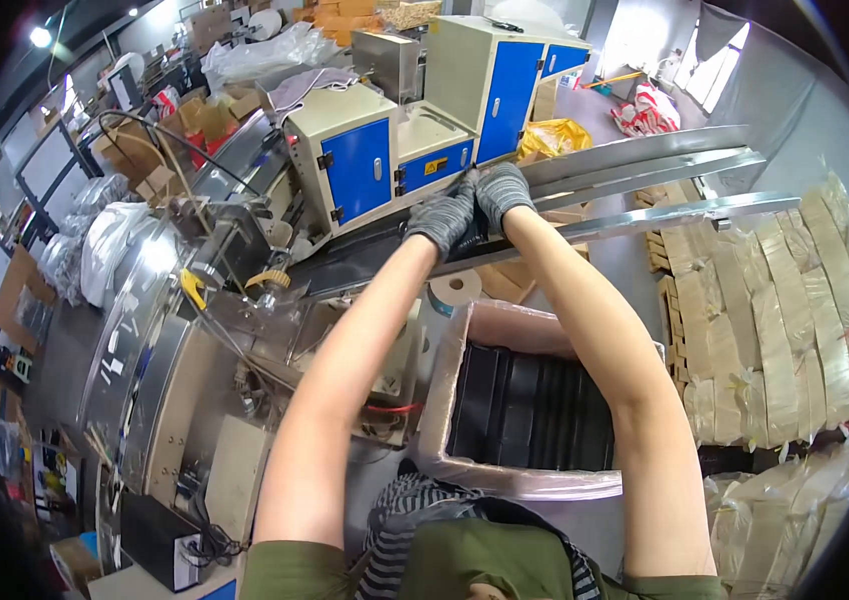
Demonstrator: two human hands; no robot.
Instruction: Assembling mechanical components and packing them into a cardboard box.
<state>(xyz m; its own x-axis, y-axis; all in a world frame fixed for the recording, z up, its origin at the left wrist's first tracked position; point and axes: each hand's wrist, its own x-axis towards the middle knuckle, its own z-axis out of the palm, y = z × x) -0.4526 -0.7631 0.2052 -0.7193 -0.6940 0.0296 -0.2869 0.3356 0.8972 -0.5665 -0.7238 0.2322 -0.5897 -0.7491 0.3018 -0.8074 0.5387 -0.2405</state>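
Both gloved hands are raised to the upper centre of the frame, side by side at the near end of the long metal rails (645, 165) that run off toward the upper right; the left hand (442, 218) and right hand (501, 193) are touching or nearly so.

Risk, as judged: a pinch between rail edges if the strips shift, since the fingers lie right where they converge; a slip is also likely, the knit gloves giving poor hold on smooth metal; the plastic-lined crate (530, 405) sits directly beneath.

Fingers are curled down over the rail ends and a dark part below them; a firm grip seems probable, though the glove backs hide the fingertips.
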